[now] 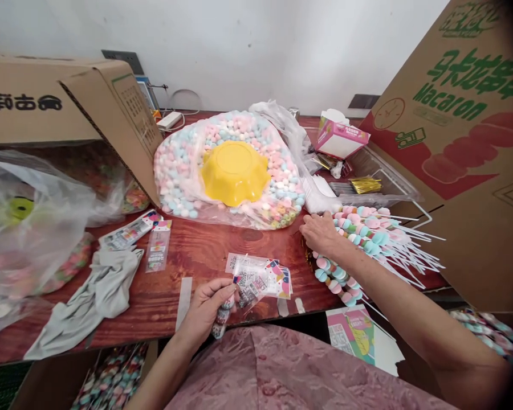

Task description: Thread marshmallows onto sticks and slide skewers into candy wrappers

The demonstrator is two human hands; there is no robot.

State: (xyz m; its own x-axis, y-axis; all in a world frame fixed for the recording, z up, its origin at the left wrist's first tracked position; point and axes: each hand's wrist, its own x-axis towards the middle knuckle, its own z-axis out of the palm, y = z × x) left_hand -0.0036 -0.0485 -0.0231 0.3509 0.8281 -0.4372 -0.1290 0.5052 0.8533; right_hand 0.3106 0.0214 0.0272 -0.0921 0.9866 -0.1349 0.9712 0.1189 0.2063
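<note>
My left hand (pixel 214 302) is closed round the neck of a printed clear bag (pixel 223 319) with marshmallows showing inside, low at the table's front edge. Beside it lies a fanned stack of flat printed clear bags (pixel 277 279). My right hand (pixel 320 232) reaches to the left end of a pile of marshmallow skewers (pixel 367 236) in pink, blue and white, their white sticks pointing right. Its fingers are bent together over gold twist ties (pixel 308 256); what they pinch is hidden. Another printed bag (pixel 158 246) lies flat at the left.
A large clear sack of marshmallows (pixel 175 171) stands at the back, with a yellow bowl (pixel 235 171) upside down on it. Cardboard boxes (pixel 111 108) flank both sides. A clear tray (pixel 393 182) holds gold ties. A grey cloth (pixel 98 290) hangs over the front edge.
</note>
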